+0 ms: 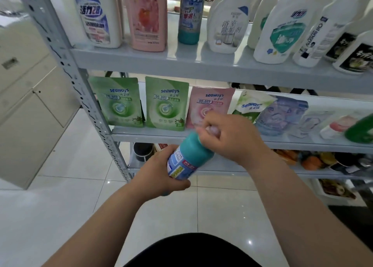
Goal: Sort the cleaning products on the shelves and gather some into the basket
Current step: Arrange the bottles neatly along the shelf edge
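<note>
Early on, I judge: left grip [161,172] and right grip [232,138] both clasp one teal bottle [190,157], no basket visible.

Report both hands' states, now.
Left hand: holding the blue toilet cleaner bottle by its labelled body.
Right hand: gripping the same bottle's teal end.

Bright, even indoor light is flooding everything, pushing the white bottles [282,24] on the upper right toward washout. Small lamp reflections are glinting off the glossy floor tiles [222,216]. The wide lens is bowing the shelf upright [60,54] and frame edges. Motion blur is smearing the right hand [232,137] atop the teal bottle [189,157]; the far-right pouches [314,121] are looking soft.
</note>
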`<state>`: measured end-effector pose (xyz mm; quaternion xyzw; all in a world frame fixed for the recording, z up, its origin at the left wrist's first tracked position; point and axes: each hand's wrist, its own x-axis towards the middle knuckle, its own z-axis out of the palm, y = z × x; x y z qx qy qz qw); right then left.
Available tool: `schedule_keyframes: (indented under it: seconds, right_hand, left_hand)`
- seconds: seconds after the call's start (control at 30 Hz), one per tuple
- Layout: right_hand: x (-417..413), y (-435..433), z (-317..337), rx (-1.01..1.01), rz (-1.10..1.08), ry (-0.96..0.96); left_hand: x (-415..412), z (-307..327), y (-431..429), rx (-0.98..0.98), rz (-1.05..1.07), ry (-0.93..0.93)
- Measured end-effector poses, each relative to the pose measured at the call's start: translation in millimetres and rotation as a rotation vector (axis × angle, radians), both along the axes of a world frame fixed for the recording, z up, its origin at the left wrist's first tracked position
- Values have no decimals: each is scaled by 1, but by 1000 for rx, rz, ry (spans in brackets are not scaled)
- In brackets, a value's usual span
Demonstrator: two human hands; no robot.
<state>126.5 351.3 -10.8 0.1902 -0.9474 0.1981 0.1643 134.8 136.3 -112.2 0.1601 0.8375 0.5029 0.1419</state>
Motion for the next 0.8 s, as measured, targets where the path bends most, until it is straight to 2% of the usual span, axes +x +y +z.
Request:
schedule_keyframes:
  seconds: [0.1, 0.2, 0.33, 0.4, 0.47, 0.53, 0.6, 0.67, 0.8]
  right_hand:
    - [2, -5, 1, 26, 182, 193]
    - [0, -14, 0, -3, 187, 229]
    - [-12, -24, -1, -135, -36, 87]
    - [-17, -28, -3, -314, -96, 13]
    - [-15, -33, -7, -583, -94, -107]
    - [-8, -38, -16, -730, -25, -230]
    - [1, -42, -31, -775, 54, -357]
    - [8, -47, -42, -808, 68, -467]
    - [3, -51, -37, -855, 74, -461]
  left_hand:
    - [-2, 4, -14, 70, -180, -86]
    - [0, 3, -17, 104, -184, -98]
    - [1, 6, -11, 40, -40, -60]
    - [-1, 11, -9, 75, 0, -63]
    - [-2, 18, -9, 198, 20, -110]
    - [-4, 24, -6, 420, 78, -228]
    - [-9, 28, -3, 591, 149, -309]
    - [-15, 38, 0, 658, 184, -289]
    - [-33, 66, 15, 679, 184, -192]
